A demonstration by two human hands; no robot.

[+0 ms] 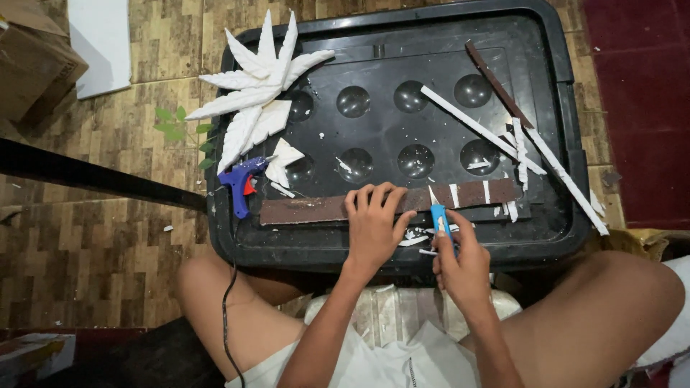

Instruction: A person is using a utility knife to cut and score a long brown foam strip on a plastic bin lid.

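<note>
Hands are seen from above, at work on an upturned black plastic tray (553,215) with round dimples. The left hand (374,223) is spread flat, fingers apart, pressed onto a long brown strip (309,208) that lies across the near side of the tray. The right hand (466,267) is closed around a light blue craft knife (440,219), whose tip is set at the strip's near edge, just beside the left hand's outermost finger.

A slip seems the main risk: with the blade so near the pressing fingers, a sudden give in the material could carry it into them. The strip could also skid on the smooth plastic if pressure is eased, spoiling the cut. White offcuts (415,240) lie between the two hands and could be caught under the blade.

Beyond the left hand, a blue glue gun (241,183) rests at the strip's end, and past it a white foam leaf shape (259,86). Long white strips (474,126) lie beyond the right hand.

Far out past the left hand, a brown cardboard box (32,61) sits on the floor; no label can be made out on it
</note>
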